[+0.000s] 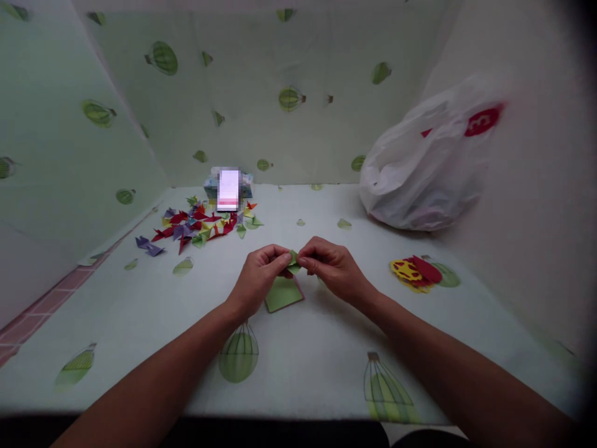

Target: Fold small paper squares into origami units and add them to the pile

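Note:
Between my two hands is a small folded piece of green paper, held just above the table. My left hand pinches its left side between thumb and fingers. From the other side, my right hand grips its right edge with closed fingertips. The exact shape of the fold is partly hidden by my fingers. Below my hands lies a stack of square green paper, its far edge covered by my left hand.
Several folded paper cranes in mixed colours lie at the back left. Behind them a lit phone leans on a box. A white plastic bag stands back right, with red and yellow cut-out pieces in front of it.

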Demonstrator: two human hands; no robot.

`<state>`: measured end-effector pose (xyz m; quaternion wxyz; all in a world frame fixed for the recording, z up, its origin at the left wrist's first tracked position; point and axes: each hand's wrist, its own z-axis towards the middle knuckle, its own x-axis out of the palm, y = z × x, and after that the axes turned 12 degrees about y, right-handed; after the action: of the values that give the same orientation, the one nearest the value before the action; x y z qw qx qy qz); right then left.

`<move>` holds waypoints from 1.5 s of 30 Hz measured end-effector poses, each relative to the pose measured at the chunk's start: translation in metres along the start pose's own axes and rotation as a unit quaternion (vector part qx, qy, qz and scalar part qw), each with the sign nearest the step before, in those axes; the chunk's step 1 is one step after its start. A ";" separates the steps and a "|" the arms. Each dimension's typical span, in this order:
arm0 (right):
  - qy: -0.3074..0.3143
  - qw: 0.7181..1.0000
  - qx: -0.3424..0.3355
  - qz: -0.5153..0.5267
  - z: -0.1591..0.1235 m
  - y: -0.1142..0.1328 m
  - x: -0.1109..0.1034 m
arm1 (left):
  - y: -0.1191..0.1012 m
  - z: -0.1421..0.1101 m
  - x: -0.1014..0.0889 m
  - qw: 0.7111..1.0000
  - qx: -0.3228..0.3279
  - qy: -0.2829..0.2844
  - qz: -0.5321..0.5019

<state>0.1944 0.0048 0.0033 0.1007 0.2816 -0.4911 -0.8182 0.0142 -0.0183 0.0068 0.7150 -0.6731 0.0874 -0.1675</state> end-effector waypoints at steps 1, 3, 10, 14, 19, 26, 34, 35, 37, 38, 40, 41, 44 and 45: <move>0.000 1.000 -0.005 -0.003 0.000 0.000 0.000 | -0.001 0.000 0.000 1.000 0.001 0.001 0.004; 0.006 1.000 -0.016 -0.004 0.001 -0.001 0.000 | -0.001 0.000 0.000 1.000 0.000 0.001 0.010; 0.020 0.999 -0.029 -0.041 0.001 -0.001 0.000 | -0.001 0.001 -0.001 1.000 0.005 0.012 0.010; 0.010 0.996 -0.033 -0.085 0.001 0.002 -0.001 | 0.000 0.002 -0.003 1.000 0.005 0.027 -0.010; -0.009 0.994 -0.029 -0.105 0.001 0.007 0.000 | -0.001 0.003 -0.002 0.999 0.001 0.036 -0.016; -0.036 0.995 -0.024 -0.089 0.000 0.008 0.004 | -0.003 0.002 0.001 1.000 0.011 0.011 -0.013; -0.049 0.998 0.020 0.017 0.001 0.002 0.007 | -0.003 0.000 0.000 0.999 0.026 -0.029 0.032; -0.044 0.998 0.030 0.039 0.001 0.002 0.007 | -0.003 0.000 0.000 0.999 0.026 -0.031 0.033; -0.033 0.995 0.042 0.081 0.001 0.002 0.007 | -0.002 0.001 0.000 0.999 0.025 -0.034 0.024; -0.028 0.994 0.044 0.096 0.001 0.003 0.007 | -0.002 0.001 0.000 0.999 0.023 -0.032 0.018; -0.023 0.992 0.049 0.110 0.002 0.003 0.007 | -0.001 0.001 -0.001 0.999 0.021 -0.027 0.006; -0.025 0.993 0.050 0.107 0.002 0.003 0.007 | -0.001 0.001 -0.001 0.999 0.021 -0.025 0.004; -0.040 0.995 0.051 0.074 0.003 0.003 0.006 | -0.002 0.000 0.000 0.999 0.024 -0.019 0.027; -0.044 0.996 0.051 0.064 0.003 0.003 0.006 | -0.002 0.000 0.000 0.999 0.026 -0.020 0.041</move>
<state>0.1874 0.0029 0.0046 0.1165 0.2179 -0.5534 -0.7954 0.0142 -0.0186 0.0086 0.7399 -0.6535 0.0965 -0.1270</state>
